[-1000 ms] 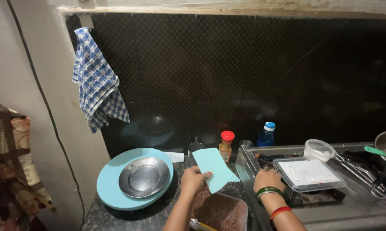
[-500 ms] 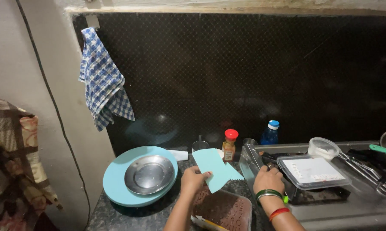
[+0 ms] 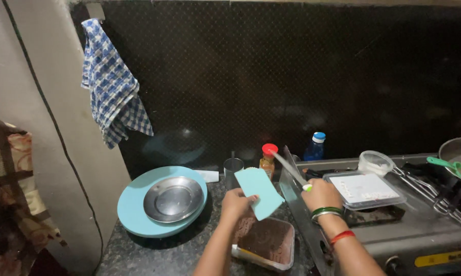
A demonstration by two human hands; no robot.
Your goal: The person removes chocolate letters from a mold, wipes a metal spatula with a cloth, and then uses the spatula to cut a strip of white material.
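We are pinching the light-blue lid (image 3: pixel 259 192) in our left hand (image 3: pixel 236 203), tilted clear above the open container (image 3: pixel 265 242) at the counter's front edge, while our right hand (image 3: pixel 321 194) is gripping a knife (image 3: pixel 290 170), blade raised away.

The pot (image 3: pixel 460 149) is cut off by the right edge.

Small jar (image 3: pixel 268 159), red cap, orange contents: stands at the back of the counter, just left of the stove. Blue bottle (image 3: pixel 315 146), white-and-blue cap: behind the stove's rear edge. Clear rectangular tub (image 3: pixel 265 244) (dark contents): front of the counter. Flat lidded box (image 3: pixel 364 189), white label: on the stove top. Yellow label (image 3: pixel 444 258): stove front panel.
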